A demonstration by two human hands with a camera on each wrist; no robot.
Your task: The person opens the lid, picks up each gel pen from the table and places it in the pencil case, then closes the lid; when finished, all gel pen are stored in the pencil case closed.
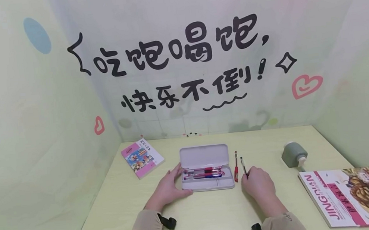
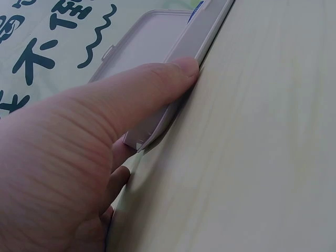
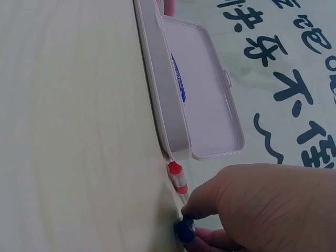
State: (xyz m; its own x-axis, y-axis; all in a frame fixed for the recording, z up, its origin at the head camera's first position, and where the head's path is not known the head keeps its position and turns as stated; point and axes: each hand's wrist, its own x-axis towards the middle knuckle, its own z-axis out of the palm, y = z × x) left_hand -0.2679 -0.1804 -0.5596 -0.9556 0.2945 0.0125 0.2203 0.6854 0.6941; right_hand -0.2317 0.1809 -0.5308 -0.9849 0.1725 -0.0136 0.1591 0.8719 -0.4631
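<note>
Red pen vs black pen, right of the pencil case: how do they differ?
The red pen has a red barrel; the black pen is dark and looks thinner. The red pen lies untouched next to the pencil case; the black pen lies farther out, with the right hand pinching its near end. The left hand is on neither pen, only on the case. Both pens lie flat on the table, roughly parallel.

Small pink book (image 1: 143, 158), grey dispenser (image 1: 294, 155), lion-cover magazine (image 1: 353, 194)
</note>
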